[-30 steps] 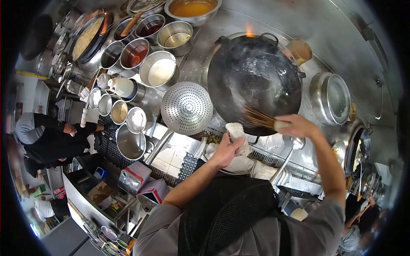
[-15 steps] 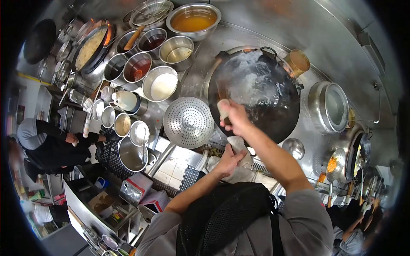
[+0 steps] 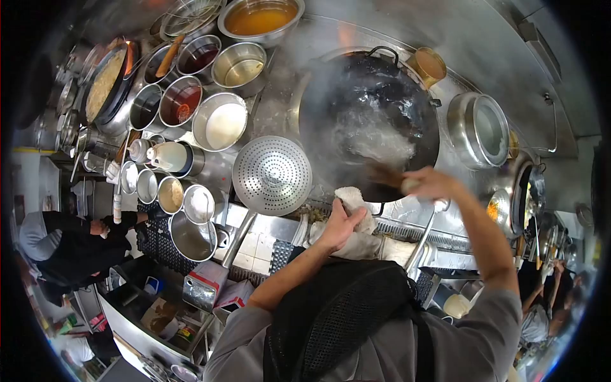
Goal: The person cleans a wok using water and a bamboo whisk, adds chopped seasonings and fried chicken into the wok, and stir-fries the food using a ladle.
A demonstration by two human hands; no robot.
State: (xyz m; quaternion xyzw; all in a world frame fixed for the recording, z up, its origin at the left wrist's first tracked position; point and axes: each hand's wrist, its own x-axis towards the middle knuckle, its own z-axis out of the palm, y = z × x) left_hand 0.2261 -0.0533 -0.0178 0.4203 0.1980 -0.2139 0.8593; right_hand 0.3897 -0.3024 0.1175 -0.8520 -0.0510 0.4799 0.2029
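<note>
In the head view, a large dark wok [image 3: 328, 95] sits on the stove with steaming, swirling water inside. My right hand [image 3: 436, 183], blurred by motion, is closed round the handle of a brown wok brush [image 3: 385, 172] over the wok's near right side. My left hand [image 3: 344, 224] grips a folded whitish cloth [image 3: 351, 198] at the wok's near rim. Left of the wok rests a round perforated strainer [image 3: 272, 175], its long handle pointing toward me. Part of a ladle [image 3: 440, 205] shows just under my right forearm.
Metal pots of sauces, such as one with white contents [image 3: 221, 122], crowd the left. A bowl of orange liquid [image 3: 262, 18] stands at the back. On the right is a metal pot [image 3: 468, 130]. Another person [image 3: 70, 239] stands far left, and others are at lower right.
My right hand has swept the brush from the wok's left side to its near right side. The water has swirled toward me. My left hand stays near the rim with the cloth.
</note>
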